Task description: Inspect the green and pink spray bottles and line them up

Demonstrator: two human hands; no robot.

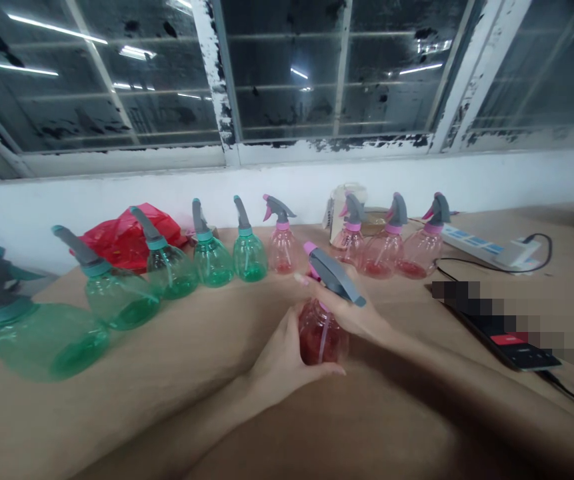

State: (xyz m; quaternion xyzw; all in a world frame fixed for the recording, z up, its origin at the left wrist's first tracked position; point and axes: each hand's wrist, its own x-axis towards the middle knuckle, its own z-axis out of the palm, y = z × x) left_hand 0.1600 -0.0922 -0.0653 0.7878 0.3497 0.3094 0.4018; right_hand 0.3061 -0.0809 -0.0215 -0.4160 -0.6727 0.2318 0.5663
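I am counting five green spray bottles (251, 260), five pink spray bottles (314, 335), one red plastic bag (117, 235), one dark mobile phone (531, 357) and one white power strip (484, 248).

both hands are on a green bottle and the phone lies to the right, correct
The colour is wrong: the head view shows the left hand and right hand on a reddish-pink bottle, not green. The phone does lie to the right.
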